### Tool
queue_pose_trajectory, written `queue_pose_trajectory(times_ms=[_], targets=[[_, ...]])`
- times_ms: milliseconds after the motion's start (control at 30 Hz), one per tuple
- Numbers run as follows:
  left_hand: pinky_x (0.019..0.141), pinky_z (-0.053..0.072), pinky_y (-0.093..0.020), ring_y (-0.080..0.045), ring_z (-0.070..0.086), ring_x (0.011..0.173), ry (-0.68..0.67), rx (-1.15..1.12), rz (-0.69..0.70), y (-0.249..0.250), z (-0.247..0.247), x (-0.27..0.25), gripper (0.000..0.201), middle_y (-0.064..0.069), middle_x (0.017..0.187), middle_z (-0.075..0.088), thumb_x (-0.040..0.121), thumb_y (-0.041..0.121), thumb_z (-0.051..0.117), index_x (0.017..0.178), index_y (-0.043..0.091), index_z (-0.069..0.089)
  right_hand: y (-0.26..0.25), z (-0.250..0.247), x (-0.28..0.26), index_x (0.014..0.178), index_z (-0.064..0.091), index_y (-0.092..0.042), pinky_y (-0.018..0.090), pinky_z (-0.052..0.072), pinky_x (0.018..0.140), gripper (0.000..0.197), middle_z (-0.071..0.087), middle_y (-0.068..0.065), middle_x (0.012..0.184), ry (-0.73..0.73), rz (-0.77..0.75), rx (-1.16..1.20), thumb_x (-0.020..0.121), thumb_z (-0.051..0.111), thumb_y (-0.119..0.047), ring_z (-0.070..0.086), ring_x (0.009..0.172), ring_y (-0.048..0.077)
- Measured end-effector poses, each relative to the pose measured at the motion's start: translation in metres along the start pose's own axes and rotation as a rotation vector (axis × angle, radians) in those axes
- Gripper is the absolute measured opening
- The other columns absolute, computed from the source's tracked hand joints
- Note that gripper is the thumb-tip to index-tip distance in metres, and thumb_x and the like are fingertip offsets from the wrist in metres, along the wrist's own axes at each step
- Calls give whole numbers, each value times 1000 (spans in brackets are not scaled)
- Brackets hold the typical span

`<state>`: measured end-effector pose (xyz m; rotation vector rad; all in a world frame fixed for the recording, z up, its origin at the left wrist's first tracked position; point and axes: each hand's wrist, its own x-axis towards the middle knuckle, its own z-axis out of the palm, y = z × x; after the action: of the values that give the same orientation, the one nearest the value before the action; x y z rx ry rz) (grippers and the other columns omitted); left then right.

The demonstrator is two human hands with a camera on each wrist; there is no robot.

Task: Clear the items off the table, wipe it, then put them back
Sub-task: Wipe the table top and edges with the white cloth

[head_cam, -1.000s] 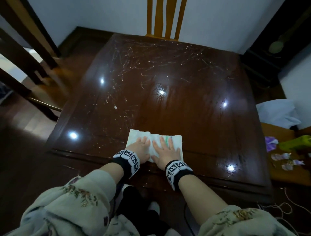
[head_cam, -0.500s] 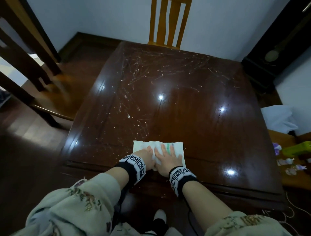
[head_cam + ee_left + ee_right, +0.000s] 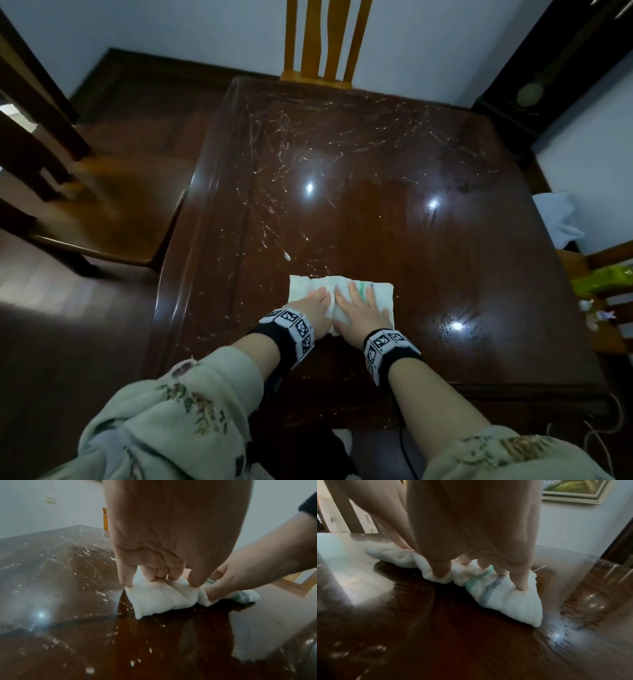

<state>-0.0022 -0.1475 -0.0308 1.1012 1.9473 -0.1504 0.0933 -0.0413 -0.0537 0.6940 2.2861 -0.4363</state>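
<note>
A white cloth (image 3: pixel 380 291) with a green and a grey stripe lies on the dark glossy table (image 3: pixel 428 246), near its front edge. Both hands press down on it side by side, fingers straight. My left hand (image 3: pixel 317 303) covers the cloth's left half; in the left wrist view the left fingertips (image 3: pixel 126 584) dig into the cloth (image 3: pixel 157 601). My right hand (image 3: pixel 361 305) covers the right half; in the right wrist view its fingertips (image 3: pixel 521 586) pin the striped cloth (image 3: pixel 508 600). The tabletop bears many pale scratch-like streaks.
A light wooden chair (image 3: pixel 322 41) stands at the table's far edge. A dark chair (image 3: pixel 85 192) stands to the left. At the right a side surface holds a green packet (image 3: pixel 603 281) and a white bag (image 3: pixel 555 219). A framed picture (image 3: pixel 573 490) hangs on the wall.
Both hands have pushed the cloth a little way forward over the table, away from its front edge. The head view has shifted so the table sits further right.
</note>
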Motion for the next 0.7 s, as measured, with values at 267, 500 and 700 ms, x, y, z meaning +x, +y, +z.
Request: queue_pose_trajectory(times_ms=[267,500,700], targets=[[117,20,-47,-14,-4,148,43,106,36,-18,-47,37,59,2,161,-10,103,30,25,153,13,-2,4,-42,45,150,-8,-42,62,7,113,67,-21,-9,159,6,-8,-2,99,34,-45,-26,144,28],[118,13,-50,-16,-6,148,8,76,10,-25,-121,89,61,1,161,-12,102,26,26,153,13,-5,17,-113,109,149,-10,-43,61,4,114,69,-24,-10,157,-22,-41,-11,98,36,-41,-27,143,26],[116,21,-49,-16,-2,148,110,68,-30,-40,-186,150,60,0,161,-9,102,28,25,153,12,-1,25,-182,181,150,-9,-42,62,3,114,70,-23,-11,158,26,-67,-28,96,35,-37,-25,144,25]])
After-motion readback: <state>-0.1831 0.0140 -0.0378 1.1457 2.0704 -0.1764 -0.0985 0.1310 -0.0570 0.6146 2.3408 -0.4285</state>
